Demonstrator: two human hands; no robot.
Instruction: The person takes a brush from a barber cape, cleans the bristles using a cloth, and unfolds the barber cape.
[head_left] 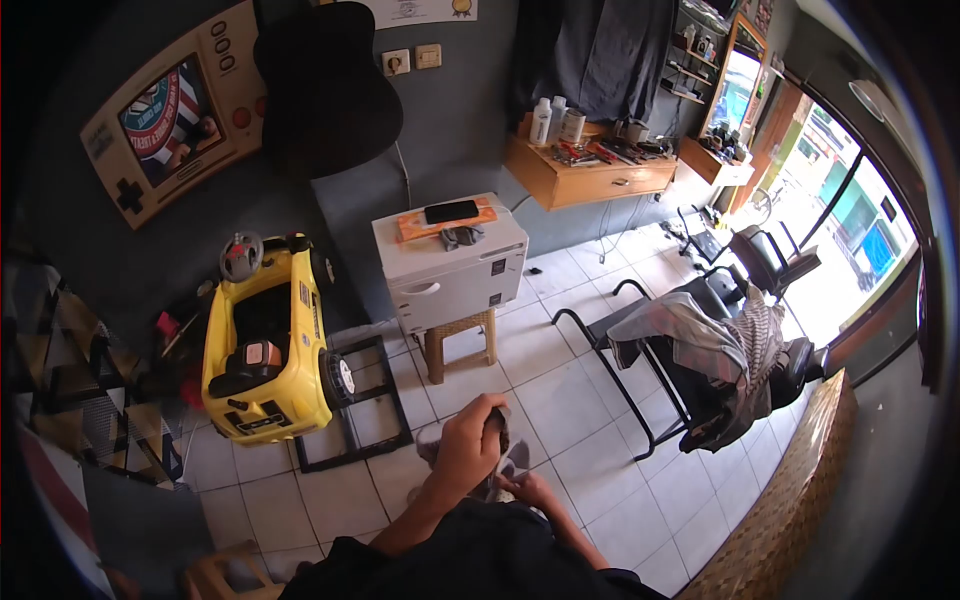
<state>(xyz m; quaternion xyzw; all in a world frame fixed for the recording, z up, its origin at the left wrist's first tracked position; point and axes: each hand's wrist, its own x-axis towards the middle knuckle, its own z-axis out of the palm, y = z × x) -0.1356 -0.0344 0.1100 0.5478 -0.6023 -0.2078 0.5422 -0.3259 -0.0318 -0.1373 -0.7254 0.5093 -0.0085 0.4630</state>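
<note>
Near the bottom middle, my left hand point(467, 447) is raised, its fingers wrapped round a dark greyish cloth-like item point(503, 430). Lower and to the right, my right hand point(528, 489) is closed on the lower part of what looks like the same item. Much of the item is hidden behind my left hand and is too small to make out clearly. Beyond my hands stands a white box-like cabinet point(455, 275) on a wooden stool point(460, 345). On its top lie an orange box point(420, 224), a black phone point(451, 211) and a crumpled grey object point(462, 237).
A yellow toy car point(265, 345) stands at left beside a black metal frame point(355, 400). At right is a black chair point(640, 400) draped with cloths point(700, 335). A wooden drawer shelf point(590, 178) holds bottles and tools. A woven panel point(780, 500) runs along the lower right.
</note>
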